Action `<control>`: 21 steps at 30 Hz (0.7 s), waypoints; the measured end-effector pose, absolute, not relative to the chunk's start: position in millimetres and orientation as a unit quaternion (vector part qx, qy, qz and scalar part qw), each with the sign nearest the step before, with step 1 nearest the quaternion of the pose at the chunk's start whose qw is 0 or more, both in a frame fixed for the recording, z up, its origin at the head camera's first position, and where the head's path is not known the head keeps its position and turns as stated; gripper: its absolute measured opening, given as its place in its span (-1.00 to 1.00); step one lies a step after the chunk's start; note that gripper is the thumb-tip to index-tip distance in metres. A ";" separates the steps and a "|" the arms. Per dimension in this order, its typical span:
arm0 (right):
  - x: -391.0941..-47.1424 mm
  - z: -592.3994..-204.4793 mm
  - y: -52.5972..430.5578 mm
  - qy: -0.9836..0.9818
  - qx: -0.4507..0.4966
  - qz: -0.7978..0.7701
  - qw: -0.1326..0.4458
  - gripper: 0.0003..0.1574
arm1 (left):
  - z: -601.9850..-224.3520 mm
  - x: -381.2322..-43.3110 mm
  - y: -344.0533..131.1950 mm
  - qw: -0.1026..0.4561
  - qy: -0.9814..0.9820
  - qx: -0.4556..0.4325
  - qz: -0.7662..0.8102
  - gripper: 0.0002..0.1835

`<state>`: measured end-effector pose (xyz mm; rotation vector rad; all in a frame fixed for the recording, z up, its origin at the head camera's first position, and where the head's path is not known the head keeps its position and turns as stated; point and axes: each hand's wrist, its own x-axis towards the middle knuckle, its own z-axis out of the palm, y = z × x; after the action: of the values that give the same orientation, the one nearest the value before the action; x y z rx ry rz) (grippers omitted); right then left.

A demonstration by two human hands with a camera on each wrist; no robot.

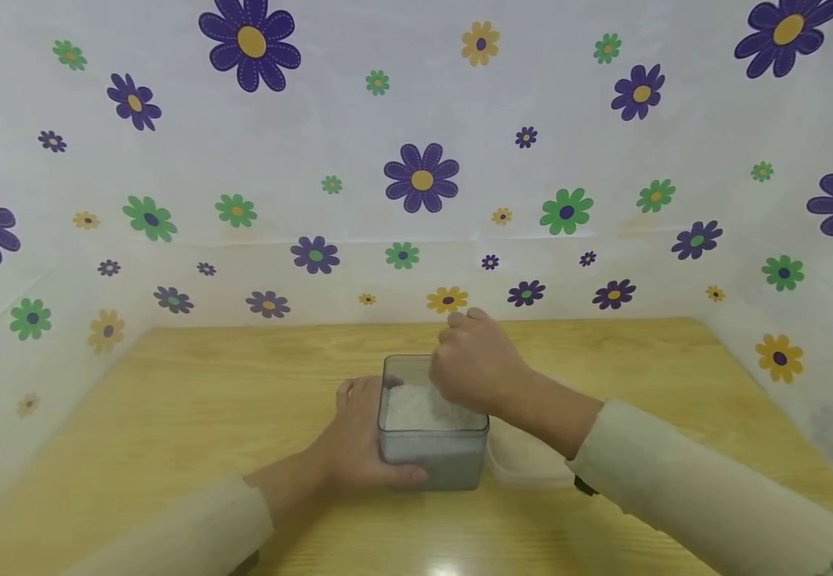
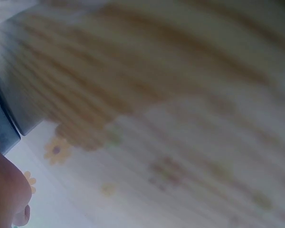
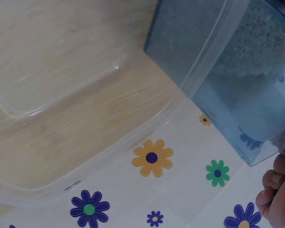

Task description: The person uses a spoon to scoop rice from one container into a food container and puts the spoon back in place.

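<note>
A clear, blue-grey plastic container [image 1: 430, 460] stands on the table, part filled with white rice [image 1: 423, 406]. My left hand [image 1: 362, 448] grips its left side, with the thumb across the front. Above the right part of the opening, my right hand [image 1: 477, 360] is a fist with curled fingers. In the right wrist view, those fingers sit by the rim, next to a see-through rounded shape like a scoop [image 3: 259, 126] over the rice; its handle is mostly hidden. The left wrist view is blurred and catches only a corner of the container [image 2: 2, 116].
A transparent shallow tub or lid [image 1: 531, 476] lies on the table right of the container, partly under the right forearm. Its rim looms large in the right wrist view. The wood-grain table [image 1: 243, 384] meets a flower-printed white sheet [image 1: 358, 216] at the back and sides.
</note>
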<state>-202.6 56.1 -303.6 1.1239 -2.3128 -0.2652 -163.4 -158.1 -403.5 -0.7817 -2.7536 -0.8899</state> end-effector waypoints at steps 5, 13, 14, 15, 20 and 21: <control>-204.1 -301.8 58.9 -0.872 0.398 -0.071 0.275 -0.46 | -403.9 -163.3 -159.9 0.075 -0.917 -0.257 -0.296 0.23; -208.3 -299.4 66.0 -0.886 0.369 -0.004 0.282 -0.42 | -406.5 -165.9 -160.6 0.088 -0.917 -0.267 -0.284 0.21; -208.2 -298.6 66.5 -0.888 0.367 0.007 0.278 -0.42 | -406.7 -165.9 -160.9 0.089 -0.916 -0.268 -0.284 0.21; -208.3 -297.9 66.8 -0.890 0.365 0.015 0.272 -0.42 | -406.8 -165.7 -161.2 0.089 -0.916 -0.268 -0.284 0.21; -207.1 -292.0 69.4 -0.899 0.373 -0.016 0.230 -0.33 | -406.9 -165.8 -161.5 0.082 -0.918 -0.265 -0.282 0.22; -206.8 -290.4 70.3 -0.901 0.374 -0.031 0.216 -0.32 | -407.1 -166.2 -161.3 0.080 -0.919 -0.265 -0.281 0.23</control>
<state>-206.8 70.3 -290.4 1.0365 -2.4983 -0.0865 -166.2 -161.3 -407.1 -0.7940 -2.7477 -0.8419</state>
